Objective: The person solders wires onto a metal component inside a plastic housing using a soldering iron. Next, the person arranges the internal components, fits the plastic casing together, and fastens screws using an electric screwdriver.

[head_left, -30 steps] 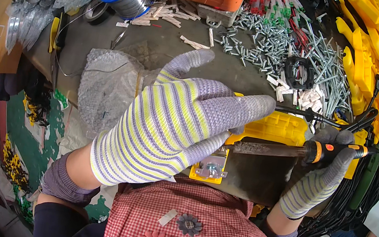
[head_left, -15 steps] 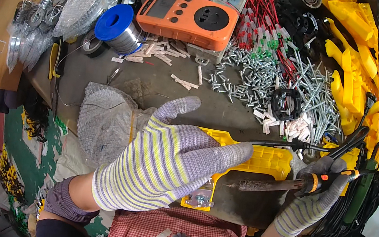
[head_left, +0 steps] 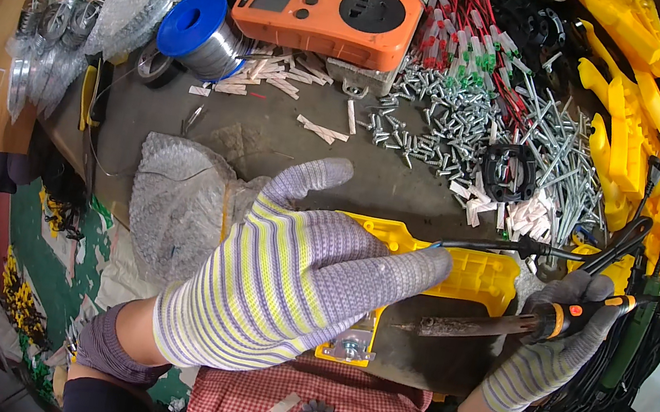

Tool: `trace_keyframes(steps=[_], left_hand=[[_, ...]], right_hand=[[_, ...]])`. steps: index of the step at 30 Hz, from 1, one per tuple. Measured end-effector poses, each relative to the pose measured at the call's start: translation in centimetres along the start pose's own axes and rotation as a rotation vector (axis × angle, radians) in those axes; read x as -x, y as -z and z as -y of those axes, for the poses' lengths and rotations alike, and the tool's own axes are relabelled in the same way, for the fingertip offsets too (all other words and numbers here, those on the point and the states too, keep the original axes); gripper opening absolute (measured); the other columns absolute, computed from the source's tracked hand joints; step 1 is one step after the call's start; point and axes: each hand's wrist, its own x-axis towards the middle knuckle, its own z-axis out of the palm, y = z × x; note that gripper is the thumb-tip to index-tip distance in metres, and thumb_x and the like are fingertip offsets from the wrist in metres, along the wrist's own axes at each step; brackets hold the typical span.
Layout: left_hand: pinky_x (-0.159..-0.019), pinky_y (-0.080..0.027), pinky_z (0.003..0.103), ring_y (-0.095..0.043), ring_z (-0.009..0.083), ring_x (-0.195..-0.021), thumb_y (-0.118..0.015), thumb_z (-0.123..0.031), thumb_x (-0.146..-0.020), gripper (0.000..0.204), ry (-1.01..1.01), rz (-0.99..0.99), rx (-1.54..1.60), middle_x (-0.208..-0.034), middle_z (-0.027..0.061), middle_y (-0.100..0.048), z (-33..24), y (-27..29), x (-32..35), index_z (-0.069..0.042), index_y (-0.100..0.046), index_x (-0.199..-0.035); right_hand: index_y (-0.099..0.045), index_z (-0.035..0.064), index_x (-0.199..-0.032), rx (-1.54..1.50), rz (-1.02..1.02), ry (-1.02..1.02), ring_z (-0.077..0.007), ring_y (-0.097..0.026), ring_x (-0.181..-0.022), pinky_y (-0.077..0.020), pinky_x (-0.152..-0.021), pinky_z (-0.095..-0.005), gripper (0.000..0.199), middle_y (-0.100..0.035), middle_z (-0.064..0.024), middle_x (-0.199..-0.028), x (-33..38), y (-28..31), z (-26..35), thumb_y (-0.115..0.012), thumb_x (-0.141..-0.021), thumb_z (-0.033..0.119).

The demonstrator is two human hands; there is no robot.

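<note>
My left hand, in a striped knit glove, lies over a yellow plastic housing, thumb spread and fingers stretched out. Its fingertips are beside the end of a black cord, where a bit of blue wire shows. The hand hides the middle of the housing; below it a small metal part shows in the housing's lower end. At the right, my gloved right hand is closed around the handle of a soldering iron. The iron's tip points left, close to the housing and below my left fingertips.
Behind the hands are an orange meter, a blue solder spool, loose screws and red wires. Bubble wrap lies left of my left hand. Yellow housings and black cables crowd the right side.
The view has shifted slightly, so the bench items sit a little higher in the picture. Both hands keep nearly the same pose, and the soldering iron stays in my right hand.
</note>
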Motion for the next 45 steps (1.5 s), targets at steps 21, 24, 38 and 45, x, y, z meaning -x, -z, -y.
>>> trace_keyframes(steps=[21, 24, 38, 45], left_hand=[[-0.112, -0.036, 0.048, -0.068, 0.0152, -0.079, -0.074, -0.013, -0.079, 0.039, -0.002, 0.029, -0.044, -0.087, -0.0021, -0.073, -0.1, 0.3, -0.2, -0.017, -0.073, -0.118], [-0.112, -0.036, 0.048, -0.068, 0.0164, -0.079, -0.074, -0.012, -0.078, 0.042, -0.028, 0.019, -0.039, -0.086, -0.0019, -0.073, -0.2, 0.2, -0.5, -0.016, -0.072, -0.119], [-0.109, -0.035, 0.052, -0.068, 0.0229, -0.092, -0.069, -0.026, -0.083, 0.058, -0.097, 0.052, -0.022, -0.093, 0.0041, -0.069, 0.5, 0.2, 0.9, -0.016, -0.059, -0.138], [-0.111, -0.037, 0.047, -0.068, 0.0190, -0.082, -0.076, -0.010, -0.078, 0.048, -0.082, -0.042, -0.001, -0.091, 0.0009, -0.072, 0.2, -0.2, 0.2, -0.013, -0.069, -0.125]], right_hand=[[-0.058, 0.0054, -0.107, 0.011, 0.028, -0.022, -0.0110, -0.050, -0.068, -0.0427, -0.059, -0.0251, 0.030, -0.054, -0.0030, -0.086, -0.1, 0.2, 0.6, -0.060, -0.101, 0.035], [-0.051, 0.0093, -0.103, 0.099, -0.131, 0.081, -0.0099, -0.042, -0.059, -0.0366, -0.050, -0.0225, 0.032, -0.044, -0.0019, -0.076, -0.2, -0.3, 0.2, -0.058, -0.101, 0.041], [-0.068, -0.0002, -0.108, 1.048, 0.361, 0.940, -0.0240, -0.068, -0.099, -0.0532, -0.089, -0.0328, 0.029, -0.069, -0.0132, -0.107, -9.7, -6.0, 2.8, -0.068, -0.081, -0.010], [-0.066, 0.0038, -0.116, 1.178, 0.543, 1.080, -0.0310, -0.066, -0.101, -0.0523, -0.088, -0.0361, 0.033, -0.067, -0.0172, -0.109, -19.1, -7.3, -2.0, -0.067, -0.083, -0.003]])
